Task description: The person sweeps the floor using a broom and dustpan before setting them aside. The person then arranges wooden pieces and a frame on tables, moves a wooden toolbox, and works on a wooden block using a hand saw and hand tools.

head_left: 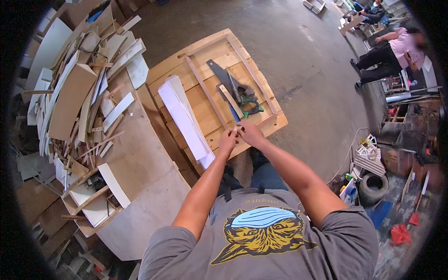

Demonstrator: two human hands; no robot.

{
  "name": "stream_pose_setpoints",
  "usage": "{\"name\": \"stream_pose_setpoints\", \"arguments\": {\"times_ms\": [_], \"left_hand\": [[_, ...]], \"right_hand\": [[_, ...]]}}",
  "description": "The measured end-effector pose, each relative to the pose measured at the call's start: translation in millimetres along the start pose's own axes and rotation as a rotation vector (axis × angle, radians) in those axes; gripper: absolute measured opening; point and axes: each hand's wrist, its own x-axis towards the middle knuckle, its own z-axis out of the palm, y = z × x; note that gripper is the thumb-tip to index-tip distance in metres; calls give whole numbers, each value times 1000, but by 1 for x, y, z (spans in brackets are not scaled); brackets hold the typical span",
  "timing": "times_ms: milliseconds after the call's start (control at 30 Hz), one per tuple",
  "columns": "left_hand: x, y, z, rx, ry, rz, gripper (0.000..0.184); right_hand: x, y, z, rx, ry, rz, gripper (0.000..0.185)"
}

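My left hand (228, 141) and my right hand (251, 134) meet at the near edge of the plank-topped table (179, 133). Their fingers are closed and pinched close together, by the near left corner of a thin wooden frame (201, 86). A small pale bit shows between the fingertips, too small to name. Just beyond my hands, inside the frame, lie a handsaw (217, 71), a short wood strip (231, 100) and a dark tool with green parts (252, 106). Left of my left hand, long white boards (182, 119) lie stacked along the table.
A large heap of offcut boards (74, 98) covers much of the workbench (140, 154) on my left. At right, a tyre (373, 186) and a white cable (347, 158) lie on the floor. Farther off stands a person in a pink shirt (405, 49); another person (374, 13) is behind.
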Motion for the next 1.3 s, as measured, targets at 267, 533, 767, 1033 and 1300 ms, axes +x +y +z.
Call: {"name": "stream_pose_setpoints", "arguments": {"times_ms": [267, 533, 767, 1033, 1300], "left_hand": [[-40, 13, -6, 21, -11, -53, 42], [-32, -1, 34, -48, 115, -112, 41], [23, -34, 116, -58, 210, -166, 43], [76, -29, 129, 221, 398, -74, 43], [150, 28, 105, 739, 613, 69, 51]], "right_hand": [[-29, -26, -11, -68, -109, -9, 28], [-36, 12, -64, -51, -210, -41, 37], [-25, 90, -113, -202, -260, -80, 45], [37, 123, -142, -297, -529, 105, 70], [113, 144, -101, -242, -608, 208, 85]]}}
